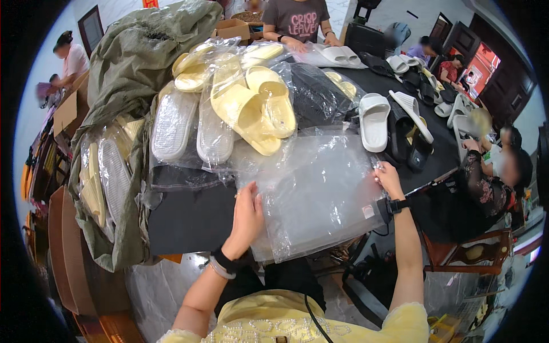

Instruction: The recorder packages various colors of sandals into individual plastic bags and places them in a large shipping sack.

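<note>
A stack of clear plastic bags (320, 194) lies flat on the black table in front of me, its near edge reaching past the table's front. My right hand (390, 178) pinches the right edge of the top bag between thumb and fingers. My left hand (247, 216) rests against the left edge of the stack, with its fingers stretched out and slightly apart. Just beyond the bags, yellow slippers (251, 108) in clear wrapping are piled up, with white soles (174, 123) showing beside them. Unwrapped white slippers (374, 123) and black slippers (398, 134) stand to the right.
A grey-green woven sack (114, 114) holding more wrapped slippers is at the left. Across the black table (183, 220), a person in a dark shirt (297, 23) handles wrapped white slippers. Other people sit along the right side, near a wooden chair (469, 251). Cardboard (68, 246) stands at the left.
</note>
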A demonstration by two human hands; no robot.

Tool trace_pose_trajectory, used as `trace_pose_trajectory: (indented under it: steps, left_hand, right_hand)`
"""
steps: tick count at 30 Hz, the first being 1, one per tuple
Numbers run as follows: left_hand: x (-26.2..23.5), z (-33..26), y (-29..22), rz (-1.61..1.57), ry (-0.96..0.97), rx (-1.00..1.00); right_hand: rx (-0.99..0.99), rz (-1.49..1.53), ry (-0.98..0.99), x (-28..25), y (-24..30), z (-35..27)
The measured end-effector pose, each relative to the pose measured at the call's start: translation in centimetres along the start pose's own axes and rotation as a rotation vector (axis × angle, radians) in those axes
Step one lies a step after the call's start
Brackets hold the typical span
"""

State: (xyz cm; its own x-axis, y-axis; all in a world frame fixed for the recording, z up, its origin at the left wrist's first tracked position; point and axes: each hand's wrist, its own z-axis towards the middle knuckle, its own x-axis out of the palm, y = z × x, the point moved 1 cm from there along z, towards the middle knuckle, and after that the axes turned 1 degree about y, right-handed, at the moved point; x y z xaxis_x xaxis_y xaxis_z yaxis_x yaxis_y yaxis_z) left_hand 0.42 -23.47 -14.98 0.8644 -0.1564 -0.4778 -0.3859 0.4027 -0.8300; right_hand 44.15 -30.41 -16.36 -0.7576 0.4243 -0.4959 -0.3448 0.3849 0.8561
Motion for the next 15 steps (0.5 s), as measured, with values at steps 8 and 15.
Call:
trace_pose_trajectory:
  steps: [8, 15]
  left_hand:
    - [-2.4, 5.4, -0.8, -0.836, -0.117, -0.654]
    - [-4.3, 9.1, -2.1, -0.807, 0.022, -0.664]
  right_hand:
    - [-0.813, -0.610, -0.081, 5.8, 7.6, -7.9]
    - [-0.910, -0.561, 0.333, 14.0, 11.1, -12.4]
